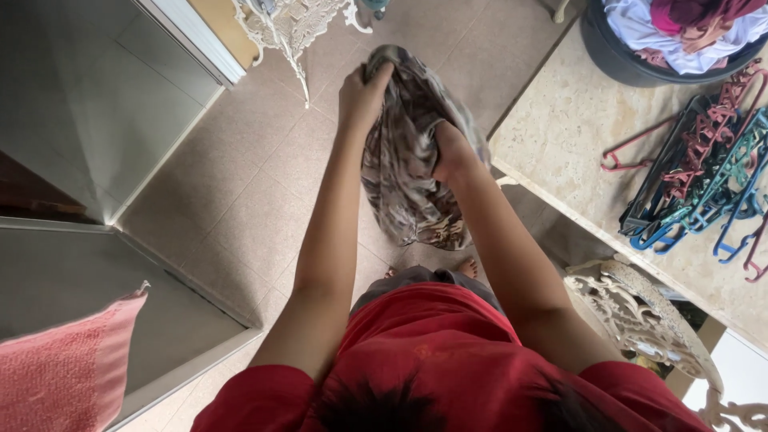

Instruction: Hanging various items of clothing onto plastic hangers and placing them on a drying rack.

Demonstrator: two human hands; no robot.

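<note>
Partly buried, right hand (453,152) inside patterned cloth (404,152)

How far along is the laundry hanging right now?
Done: nothing visibly hung. In hand: the left hand and right hand grip a patterned cloth over the floor. Left: clothes fill the tub, and the hangers lie piled on the table.
</note>
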